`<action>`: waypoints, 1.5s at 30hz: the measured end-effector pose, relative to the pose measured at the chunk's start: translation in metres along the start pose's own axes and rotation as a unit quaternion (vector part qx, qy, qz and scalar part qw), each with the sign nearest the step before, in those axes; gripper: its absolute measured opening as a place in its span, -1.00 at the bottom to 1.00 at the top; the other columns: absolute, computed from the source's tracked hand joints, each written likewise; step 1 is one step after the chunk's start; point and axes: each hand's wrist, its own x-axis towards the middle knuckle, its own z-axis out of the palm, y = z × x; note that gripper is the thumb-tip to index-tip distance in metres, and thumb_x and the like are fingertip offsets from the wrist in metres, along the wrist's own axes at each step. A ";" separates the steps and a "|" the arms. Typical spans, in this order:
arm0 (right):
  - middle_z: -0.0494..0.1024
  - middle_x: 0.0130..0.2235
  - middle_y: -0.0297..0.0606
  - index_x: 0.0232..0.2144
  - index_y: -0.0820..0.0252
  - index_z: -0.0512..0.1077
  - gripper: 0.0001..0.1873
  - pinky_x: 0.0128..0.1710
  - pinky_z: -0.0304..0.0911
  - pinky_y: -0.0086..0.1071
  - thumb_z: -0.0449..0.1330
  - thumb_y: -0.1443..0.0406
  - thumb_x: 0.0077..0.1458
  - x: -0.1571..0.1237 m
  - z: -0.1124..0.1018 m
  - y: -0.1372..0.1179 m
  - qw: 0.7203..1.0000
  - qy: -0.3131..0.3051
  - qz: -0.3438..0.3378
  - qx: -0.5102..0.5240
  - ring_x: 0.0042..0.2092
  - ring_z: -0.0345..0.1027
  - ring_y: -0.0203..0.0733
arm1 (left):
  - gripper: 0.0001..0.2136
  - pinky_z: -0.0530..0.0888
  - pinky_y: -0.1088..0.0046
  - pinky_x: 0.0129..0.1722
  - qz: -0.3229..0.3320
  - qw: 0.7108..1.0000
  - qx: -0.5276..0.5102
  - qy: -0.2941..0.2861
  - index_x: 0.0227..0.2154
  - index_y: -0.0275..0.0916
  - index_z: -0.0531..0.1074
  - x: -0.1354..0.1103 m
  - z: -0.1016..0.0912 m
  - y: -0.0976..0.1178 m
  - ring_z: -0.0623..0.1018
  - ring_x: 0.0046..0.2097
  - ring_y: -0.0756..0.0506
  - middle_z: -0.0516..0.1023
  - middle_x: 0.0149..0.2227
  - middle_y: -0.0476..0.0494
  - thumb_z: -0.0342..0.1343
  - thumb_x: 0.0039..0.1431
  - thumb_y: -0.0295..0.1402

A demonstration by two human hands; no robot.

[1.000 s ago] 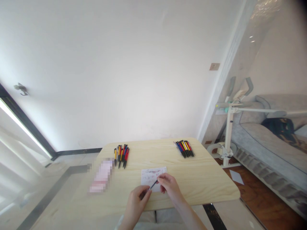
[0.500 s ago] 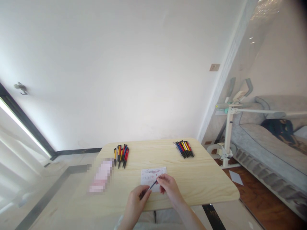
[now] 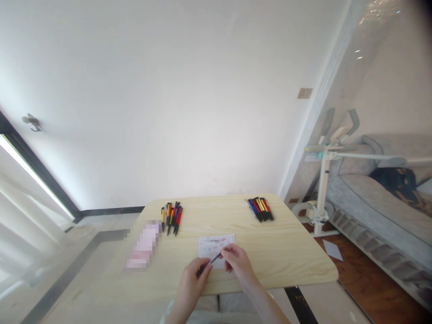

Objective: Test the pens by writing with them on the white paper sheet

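Note:
My left hand [image 3: 193,279] and my right hand [image 3: 237,262] both pinch one dark pen [image 3: 212,261] just above a small sheet of paper [image 3: 212,245] marked with red scribbles. The paper lies on the light wooden table [image 3: 286,256] near its front edge. One bunch of several pens [image 3: 171,217] with yellow, red and blue barrels lies at the back left. A second bunch of pens [image 3: 259,209] lies at the back right.
A blurred pink object [image 3: 143,246] rests on the table's left part. Right of the table stands a white and teal stand [image 3: 322,180], with a grey sofa [image 3: 378,189] behind it. A white wall rises behind the table.
Both hands and the pen stay almost where they were; only the view shifts slightly.

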 end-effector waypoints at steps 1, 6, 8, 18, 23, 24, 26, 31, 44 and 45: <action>0.41 -0.66 -0.38 -0.60 0.26 0.37 -0.73 -0.73 -0.01 -0.54 0.19 0.13 -0.16 0.000 0.000 0.000 1.000 0.000 0.000 -0.002 -0.71 0.10 -0.44 | -0.75 0.47 0.44 -0.34 0.001 1.000 0.000 0.001 -0.37 -0.22 0.50 0.000 0.000 0.000 0.54 -0.34 -0.09 0.58 -0.40 -0.13 0.02 0.08 -0.17; 0.35 -0.70 -0.44 -0.63 0.23 0.34 -0.73 -0.76 -0.11 -0.55 0.20 0.14 -0.17 0.001 0.000 0.003 1.000 0.009 0.008 -0.014 -0.74 0.01 -0.48 | -0.79 0.46 0.47 -0.37 0.006 1.000 0.001 0.009 -0.38 -0.22 0.51 0.000 -0.001 0.003 0.54 -0.37 -0.08 0.58 -0.42 -0.11 0.07 0.05 -0.20; 0.32 -0.72 -0.46 -0.64 0.23 0.32 -0.74 -0.76 -0.14 -0.55 0.20 0.15 -0.16 0.000 0.000 0.004 1.000 0.010 0.009 -0.018 -0.75 -0.01 -0.48 | -0.80 0.46 0.48 -0.38 0.005 1.000 0.003 0.012 -0.39 -0.21 0.51 0.000 -0.001 0.004 0.53 -0.38 -0.07 0.58 -0.44 -0.10 0.07 0.05 -0.22; 0.34 -0.67 -0.44 -0.64 0.24 0.32 -0.77 -0.75 -0.10 -0.55 0.19 0.19 -0.14 0.001 -0.001 0.004 0.999 0.002 -0.006 -0.044 -0.73 0.00 -0.49 | -0.78 0.47 0.45 -0.29 0.012 1.000 -0.005 -0.011 -0.35 -0.21 0.50 -0.001 -0.002 -0.001 0.54 -0.30 -0.08 0.59 -0.36 -0.13 0.01 0.11 -0.23; 0.38 -0.63 -0.40 -0.64 0.23 0.31 -0.76 -0.75 -0.08 -0.55 0.19 0.18 -0.13 0.003 -0.001 0.007 0.998 0.002 -0.013 -0.054 -0.71 0.03 -0.48 | -0.80 0.49 0.46 -0.28 0.004 1.000 -0.003 -0.003 -0.36 -0.21 0.52 -0.001 -0.002 -0.002 0.56 -0.30 -0.09 0.61 -0.35 -0.12 0.05 0.08 -0.24; 0.37 -0.63 -0.40 -0.63 0.23 0.31 -0.75 -0.75 -0.07 -0.55 0.18 0.18 -0.13 0.003 -0.001 0.008 0.998 0.001 -0.014 -0.056 -0.71 0.04 -0.47 | -0.80 0.49 0.45 -0.28 0.003 1.000 -0.003 -0.002 -0.35 -0.21 0.52 -0.001 -0.001 -0.002 0.56 -0.30 -0.09 0.61 -0.34 -0.12 0.05 0.08 -0.24; 0.37 -0.62 -0.40 -0.62 0.24 0.33 -0.75 -0.75 -0.06 -0.55 0.18 0.16 -0.12 0.004 -0.002 0.009 0.998 0.000 -0.018 -0.064 -0.69 0.05 -0.46 | -0.80 0.49 0.45 -0.27 0.000 1.000 -0.004 -0.002 -0.34 -0.21 0.52 -0.001 -0.001 -0.002 0.56 -0.28 -0.09 0.61 -0.33 -0.12 0.05 0.08 -0.25; 0.38 -0.59 -0.38 -0.56 0.26 0.39 -0.75 -0.73 -0.02 -0.56 0.17 0.15 -0.11 0.003 -0.006 0.009 0.996 -0.013 -0.026 -0.080 -0.67 0.09 -0.45 | -0.79 0.49 0.43 -0.25 -0.012 1.000 -0.005 -0.004 -0.32 -0.21 0.51 -0.001 -0.001 -0.002 0.56 -0.26 -0.10 0.61 -0.31 -0.13 0.05 0.09 -0.25; 0.38 -0.61 -0.41 -0.57 0.24 0.32 -0.79 -0.74 -0.06 -0.56 0.15 0.20 -0.10 -0.005 -0.031 -0.007 0.996 0.007 -0.017 -0.087 -0.70 0.08 -0.47 | -0.75 0.50 0.41 -0.26 -0.049 0.999 -0.011 0.003 -0.30 -0.26 0.49 -0.002 0.003 -0.008 0.57 -0.29 -0.12 0.61 -0.33 -0.18 0.04 0.08 -0.22; 0.37 -0.63 -0.42 -0.58 0.23 0.31 -0.79 -0.74 -0.07 -0.56 0.14 0.19 -0.09 -0.005 -0.035 -0.008 0.996 0.011 -0.021 -0.083 -0.70 0.08 -0.47 | -0.75 0.50 0.42 -0.26 -0.049 0.999 -0.011 0.004 -0.30 -0.26 0.50 -0.002 0.003 -0.007 0.57 -0.30 -0.12 0.61 -0.33 -0.17 0.04 0.08 -0.22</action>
